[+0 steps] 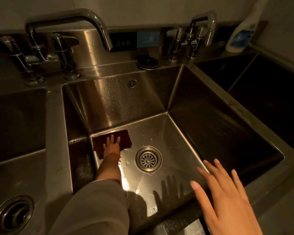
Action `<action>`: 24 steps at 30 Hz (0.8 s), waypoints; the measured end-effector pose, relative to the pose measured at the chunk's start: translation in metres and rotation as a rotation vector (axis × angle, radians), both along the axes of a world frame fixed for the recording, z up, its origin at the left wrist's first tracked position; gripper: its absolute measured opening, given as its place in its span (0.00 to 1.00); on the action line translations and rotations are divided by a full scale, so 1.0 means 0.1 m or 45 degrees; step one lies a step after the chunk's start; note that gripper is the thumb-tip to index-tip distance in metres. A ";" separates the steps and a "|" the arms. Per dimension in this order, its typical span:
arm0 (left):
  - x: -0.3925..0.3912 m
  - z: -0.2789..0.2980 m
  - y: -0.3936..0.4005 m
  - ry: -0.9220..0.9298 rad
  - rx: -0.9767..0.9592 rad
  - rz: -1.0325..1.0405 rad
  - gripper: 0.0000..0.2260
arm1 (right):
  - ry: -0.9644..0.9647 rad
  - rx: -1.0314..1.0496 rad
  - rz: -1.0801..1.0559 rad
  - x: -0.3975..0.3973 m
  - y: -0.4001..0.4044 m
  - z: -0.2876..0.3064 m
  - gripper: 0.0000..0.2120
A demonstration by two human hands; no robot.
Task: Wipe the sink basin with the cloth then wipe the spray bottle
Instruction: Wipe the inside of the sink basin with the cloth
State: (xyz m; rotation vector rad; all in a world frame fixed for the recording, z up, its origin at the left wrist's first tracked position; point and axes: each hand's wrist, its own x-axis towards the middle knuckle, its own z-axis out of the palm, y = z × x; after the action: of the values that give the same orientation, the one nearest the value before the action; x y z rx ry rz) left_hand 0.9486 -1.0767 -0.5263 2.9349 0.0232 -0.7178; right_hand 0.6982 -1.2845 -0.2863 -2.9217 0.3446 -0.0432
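My left hand lies flat, fingers spread, pressing the dark brown cloth onto the floor of the sink basin — in its far left corner, well left of the drain strainer. My right hand hovers over the basin's near right rim, fingers straight and holding nothing. The spray bottle stands on the counter at far right — beside the right faucet.

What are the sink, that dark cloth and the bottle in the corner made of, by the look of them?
Sink: looks like brushed stainless steel, grey with streaky reflections and water beads. Cloth under the left hand: probably a soft, matte woven or microfibre fabric, dark brown, no shine. Bottle: seems plastic, smooth white with a blue label.
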 end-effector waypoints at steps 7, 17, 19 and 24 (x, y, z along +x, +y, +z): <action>0.09 0.00 0.03 -0.018 0.014 -0.005 0.40 | 0.017 -0.003 0.001 0.01 -0.01 0.01 0.39; -0.03 0.01 0.01 -0.003 0.017 -0.018 0.37 | 0.076 -0.009 -0.024 0.01 0.03 0.08 0.42; -0.12 0.00 -0.02 0.008 0.025 -0.016 0.38 | 0.097 -0.009 -0.023 0.01 0.02 0.10 0.41; -0.31 0.01 -0.06 0.044 0.051 -0.034 0.39 | 0.094 0.045 -0.027 0.00 0.04 0.13 0.36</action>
State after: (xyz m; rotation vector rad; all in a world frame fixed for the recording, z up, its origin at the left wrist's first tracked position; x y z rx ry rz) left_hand 0.9174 -1.0825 -0.5252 2.9654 0.0013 -0.7813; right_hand 0.6982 -1.2807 -0.2731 -2.8900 0.3839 0.0676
